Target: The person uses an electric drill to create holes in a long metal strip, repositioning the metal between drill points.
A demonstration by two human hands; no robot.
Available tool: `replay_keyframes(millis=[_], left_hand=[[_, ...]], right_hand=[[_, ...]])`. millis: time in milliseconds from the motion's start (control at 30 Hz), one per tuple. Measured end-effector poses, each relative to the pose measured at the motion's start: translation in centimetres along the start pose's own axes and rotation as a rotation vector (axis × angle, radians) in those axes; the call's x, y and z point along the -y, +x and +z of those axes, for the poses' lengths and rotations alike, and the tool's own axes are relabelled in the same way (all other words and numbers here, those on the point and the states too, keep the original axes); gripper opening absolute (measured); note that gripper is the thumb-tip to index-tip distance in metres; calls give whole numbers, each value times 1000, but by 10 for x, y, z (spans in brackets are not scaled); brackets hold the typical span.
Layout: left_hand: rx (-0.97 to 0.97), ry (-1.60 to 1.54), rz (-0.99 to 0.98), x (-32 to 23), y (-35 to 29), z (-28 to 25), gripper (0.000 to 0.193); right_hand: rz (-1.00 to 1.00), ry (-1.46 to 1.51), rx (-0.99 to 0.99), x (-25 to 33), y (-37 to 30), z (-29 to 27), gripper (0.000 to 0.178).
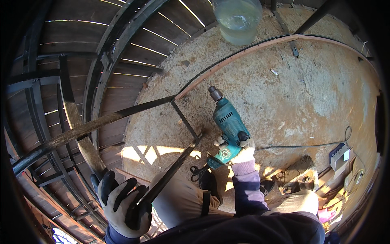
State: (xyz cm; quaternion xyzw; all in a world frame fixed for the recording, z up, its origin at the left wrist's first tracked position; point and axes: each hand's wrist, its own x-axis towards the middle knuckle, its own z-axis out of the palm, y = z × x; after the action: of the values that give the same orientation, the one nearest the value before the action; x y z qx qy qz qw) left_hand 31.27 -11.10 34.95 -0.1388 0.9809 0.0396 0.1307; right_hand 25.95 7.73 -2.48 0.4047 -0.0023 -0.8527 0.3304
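My right hand [244, 153], in a pale glove, is wrapped round the handle of a teal power drill [229, 120]. The drill's metal chuck [215, 93] points away from me, a little left; I cannot make out a bit in it. At the lower left is my left hand [122, 201], in a white glove with black fingers. Its fingers are stretched and spread. Beside its palm ends a dark metal bar [170, 173] that slants over my left knee; whether the two touch is unclear. This bar belongs to a frame whose long rail [101, 122] runs across in front of me.
A reddish-brown curved rail [239, 55] crosses the concrete floor [292, 110]. At the back stands a clear bucket [237, 22] of cloudy liquid. A black cord [300, 145] runs right toward a grey box [338, 156]. Metal framework and dark slats [73, 32] fill the left.
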Motion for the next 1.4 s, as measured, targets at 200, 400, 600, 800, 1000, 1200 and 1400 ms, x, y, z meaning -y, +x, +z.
replay_keyframes(millis=[200,400,600,800,1000,1200,1400], left_hand=[[47,12,17,-1,4,-3,34],[50,93,-2,-5,7,-2,34],[44,66,-2,-2,4,-2,32],[50,123,186,-4,24,-9,45],[67,98,113,-4,20,-7,25],[9,72,114,-6,24,-4,20],[59,72,127,-2,17,-6,19]], right_hand=[[25,-86,100,6,2,-15,62],[40,146,-97,7,-1,-4,48],[-4,41,-219,7,-4,-1,47],[-160,-188,-46,-3,-6,-19,56],[-102,-214,-207,-3,-11,13,78],[-190,-404,-182,-6,-12,8,78],[-205,-599,-238,-1,-12,24,82]])
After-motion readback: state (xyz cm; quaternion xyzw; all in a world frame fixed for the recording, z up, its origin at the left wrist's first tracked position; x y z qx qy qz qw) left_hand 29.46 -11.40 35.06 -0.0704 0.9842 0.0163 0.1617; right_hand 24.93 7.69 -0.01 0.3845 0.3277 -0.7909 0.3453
